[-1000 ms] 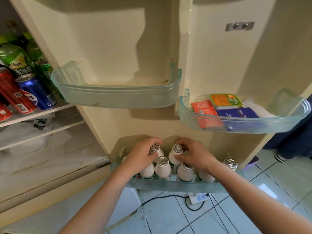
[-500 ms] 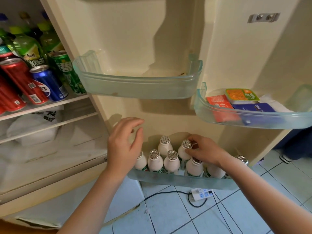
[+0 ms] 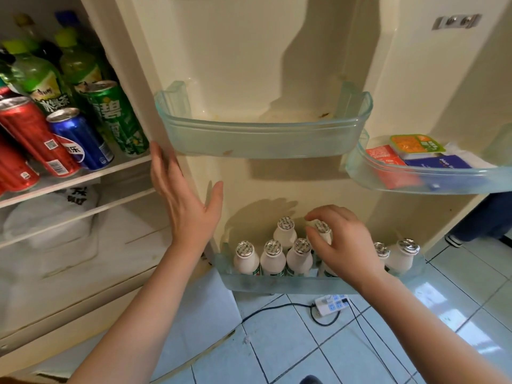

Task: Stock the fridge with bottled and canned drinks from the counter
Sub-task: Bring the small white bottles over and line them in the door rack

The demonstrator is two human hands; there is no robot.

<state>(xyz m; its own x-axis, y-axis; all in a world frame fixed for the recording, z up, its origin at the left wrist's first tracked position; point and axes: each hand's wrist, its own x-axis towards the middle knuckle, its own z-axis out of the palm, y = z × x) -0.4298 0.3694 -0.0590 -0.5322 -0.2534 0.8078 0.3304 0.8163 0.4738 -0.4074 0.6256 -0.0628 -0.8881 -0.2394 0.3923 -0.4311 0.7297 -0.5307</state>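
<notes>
Several small white bottles (image 3: 273,259) with foil caps stand in the lowest door bin (image 3: 277,284) of the open fridge. My right hand (image 3: 343,245) reaches down into that bin, its fingers and thumb curled round the neck of a back-row white bottle (image 3: 322,228). My left hand (image 3: 185,200) is raised with straight fingers in front of the door's inner edge and holds nothing. Red, blue and green cans (image 3: 74,137) and green tea bottles (image 3: 41,79) fill the fridge shelf (image 3: 83,176) at the left.
The middle door bin (image 3: 263,137) holds nothing. A right-hand door bin (image 3: 415,178) carries flat packets. Below the can shelf lies a white bag (image 3: 50,214). On the tiled floor sit a power strip (image 3: 332,303) and black cable.
My left hand has let go of the bottles and risen up and left to the door's edge, fingers now straight. My right hand stays on a back-row bottle.
</notes>
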